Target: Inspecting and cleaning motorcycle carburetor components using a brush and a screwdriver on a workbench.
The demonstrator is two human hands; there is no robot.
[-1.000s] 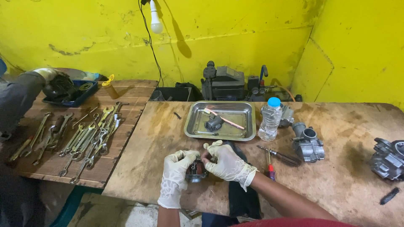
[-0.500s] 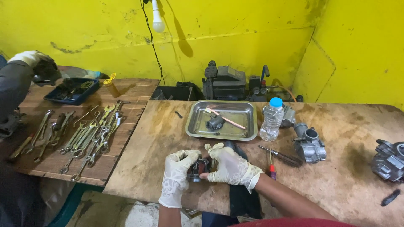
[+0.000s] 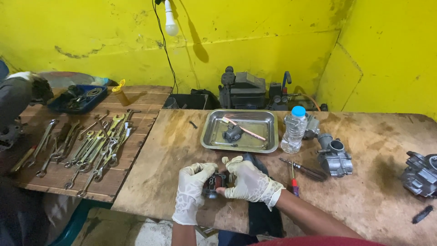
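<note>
Left hand [image 3: 191, 187] and right hand [image 3: 249, 182], both gloved, fingers clamped from both sides on small dark engine part [image 3: 215, 184], just above near edge of wooden table [image 3: 364, 200]. Behind: steel tray [image 3: 214, 136], plastic bottle [image 3: 294, 130], carburetor [image 3: 334, 156]. Wrenches [image 3: 91, 148] well apart, left.

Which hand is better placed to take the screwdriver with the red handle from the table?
The right hand, I think. The screwdriver lies just beside its wrist on that side. The left hand is on the far side of the small part that both hands hold, so it would have to cross over.
</note>
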